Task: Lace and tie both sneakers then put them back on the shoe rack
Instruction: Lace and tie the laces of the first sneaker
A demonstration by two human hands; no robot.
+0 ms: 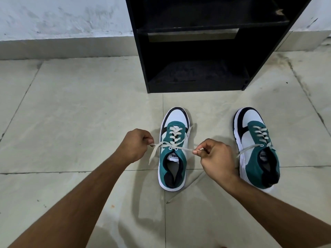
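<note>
The left hand (pixel 137 144) and right hand (pixel 215 156) are each clenched on a lace end (pixel 184 149), pulled taut to either side of the near sneaker (pixel 172 158) between them. The second sneaker (pixel 258 147) is set on the tiled floor (pixel 80 113) just right of the right hand, before the black shoe rack (pixel 197 51).

matt black rack (pixel 195 76), glossy tiles (pixel 71 108)

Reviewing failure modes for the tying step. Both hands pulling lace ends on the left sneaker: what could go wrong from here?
1. The left hand and right hand pinch the lace near its ends, so a strand might slip before a knot forms.
2. Sideways pull could drag the left sneaker across the smooth floor tile.
3. The right sneaker has a loose lace end trailing by the right hand; it could snag.
</note>
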